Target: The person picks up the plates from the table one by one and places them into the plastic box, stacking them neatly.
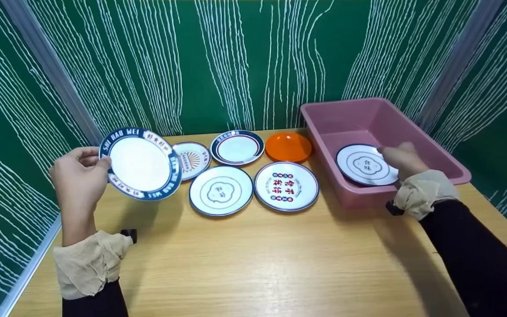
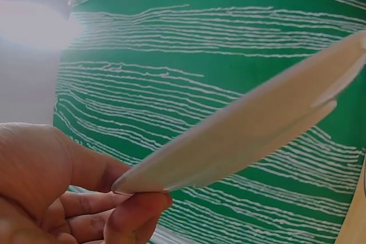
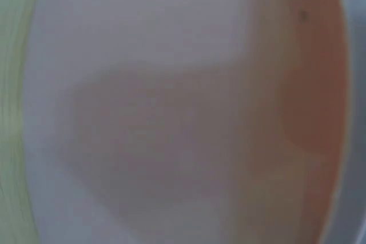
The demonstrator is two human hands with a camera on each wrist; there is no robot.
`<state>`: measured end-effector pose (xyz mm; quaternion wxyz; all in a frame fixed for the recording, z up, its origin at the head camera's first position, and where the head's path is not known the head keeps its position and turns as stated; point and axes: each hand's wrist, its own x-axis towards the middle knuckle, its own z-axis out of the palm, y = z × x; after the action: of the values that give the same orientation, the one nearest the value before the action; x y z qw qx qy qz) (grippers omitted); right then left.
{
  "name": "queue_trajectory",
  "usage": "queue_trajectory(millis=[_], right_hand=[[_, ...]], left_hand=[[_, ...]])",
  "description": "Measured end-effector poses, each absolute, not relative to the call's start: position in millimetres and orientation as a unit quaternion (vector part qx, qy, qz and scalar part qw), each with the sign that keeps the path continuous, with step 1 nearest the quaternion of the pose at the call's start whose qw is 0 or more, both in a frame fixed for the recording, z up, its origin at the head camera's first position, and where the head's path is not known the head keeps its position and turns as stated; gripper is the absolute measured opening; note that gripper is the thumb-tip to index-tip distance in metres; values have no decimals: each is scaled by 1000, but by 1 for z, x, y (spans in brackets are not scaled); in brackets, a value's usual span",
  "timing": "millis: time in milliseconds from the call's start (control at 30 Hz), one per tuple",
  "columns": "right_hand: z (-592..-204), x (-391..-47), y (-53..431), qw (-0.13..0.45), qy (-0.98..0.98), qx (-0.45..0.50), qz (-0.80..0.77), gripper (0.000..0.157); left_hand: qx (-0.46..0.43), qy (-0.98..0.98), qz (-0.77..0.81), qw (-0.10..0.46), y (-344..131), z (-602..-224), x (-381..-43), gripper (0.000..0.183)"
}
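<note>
My left hand (image 1: pixel 82 176) pinches the left rim of a white plate with a dark blue lettered border (image 1: pixel 141 163), raised and tilted above the table. In the left wrist view that plate (image 2: pixel 246 124) appears nearly edge-on, thumb and fingers at its lower end. My right hand (image 1: pixel 403 159) reaches into the pink basin (image 1: pixel 346 115) and grips the right edge of a white plate with a dark rim and a scalloped emblem (image 1: pixel 365 165). Most of its fingers are hidden in the head view. The right wrist view is blurred.
On the wooden table (image 1: pixel 258 259) lie a plate with a fan print (image 1: pixel 194 160), a dark-rimmed plate (image 1: pixel 237 147), an orange plate (image 1: pixel 288 146), an emblem plate (image 1: pixel 221 190) and one with red characters (image 1: pixel 286 186). Green walls (image 1: pixel 280 57) with white lines stand behind.
</note>
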<state>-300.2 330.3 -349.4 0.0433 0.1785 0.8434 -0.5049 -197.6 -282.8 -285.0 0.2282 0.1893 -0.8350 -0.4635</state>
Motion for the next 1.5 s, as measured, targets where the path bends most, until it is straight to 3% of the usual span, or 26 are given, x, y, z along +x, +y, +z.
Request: queue_trajectory(millis=[233,400,667,967,1300,1500], right_hand=[[-347,-297,302,-31,897,91,-432,82],[-342,-294,282,-102,921,45,-373,77],[-335,-281,242,-158,922,-15,-354,71],[-333,-270,200,-132,913,-36,-385,69],[-340,-268,171,-166,895,-105,-401,61],[-340,-261,155,-158,877,-138,-432,58]], left_hand=[[183,-805,-515,231,-268,-286,-204,40],[175,-780,-551,241,-260,-288,-206,40],[138,-729,-620,254,-242,-291,-212,34],[117,-694,-667,247,-213,-298,-219,27],[94,-652,-723,206,-181,-313,-224,26],[83,-645,-741,167,-168,-322,-225,30]])
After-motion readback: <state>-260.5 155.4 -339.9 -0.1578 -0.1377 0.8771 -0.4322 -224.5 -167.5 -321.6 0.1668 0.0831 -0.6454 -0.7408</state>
